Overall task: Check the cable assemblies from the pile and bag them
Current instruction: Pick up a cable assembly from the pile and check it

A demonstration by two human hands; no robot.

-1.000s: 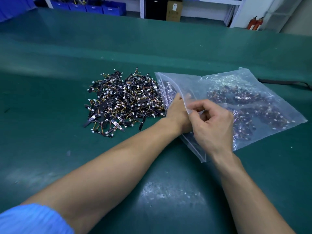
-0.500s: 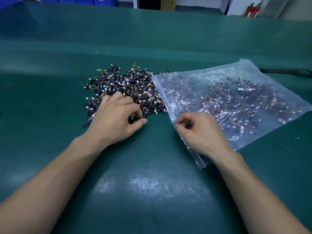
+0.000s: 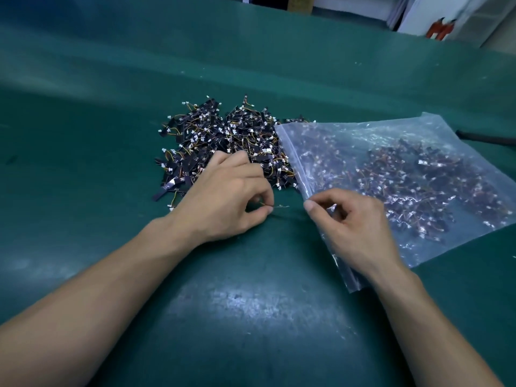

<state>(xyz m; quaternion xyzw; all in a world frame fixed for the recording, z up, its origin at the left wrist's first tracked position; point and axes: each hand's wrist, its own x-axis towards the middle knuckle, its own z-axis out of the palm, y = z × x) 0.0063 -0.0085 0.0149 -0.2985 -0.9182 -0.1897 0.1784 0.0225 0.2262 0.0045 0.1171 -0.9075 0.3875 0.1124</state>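
Picking one assembly for checking

The left hand (image 3: pixel 223 202) is pinching a cable assembly (image 3: pixel 279 207) just left of the bag (image 3: pixel 405 174); the right hand (image 3: pixel 357 224) is pinching the bag's mouth edge, likely keeping it ready beside the pile (image 3: pixel 223 143).

Bare left forearm (image 3: pixel 97 289) runs in from lower left, wrist straight; left grip (image 3: pixel 223 196) palm-down, knuckles up, fingers curled, thumb and forefinger tips pinching the thin wire of a cable assembly (image 3: pixel 280 206). Bare right forearm (image 3: pixel 432 331) comes in from lower right, angled toward centre; right grip (image 3: pixel 354 227) shows the back of the hand, fingers curled under, thumb stretched left with forefinger bent beside it, pinching the edge of the bag (image 3: pixel 349 135). The two grips sit near each other, thumb tips facing, not touching.
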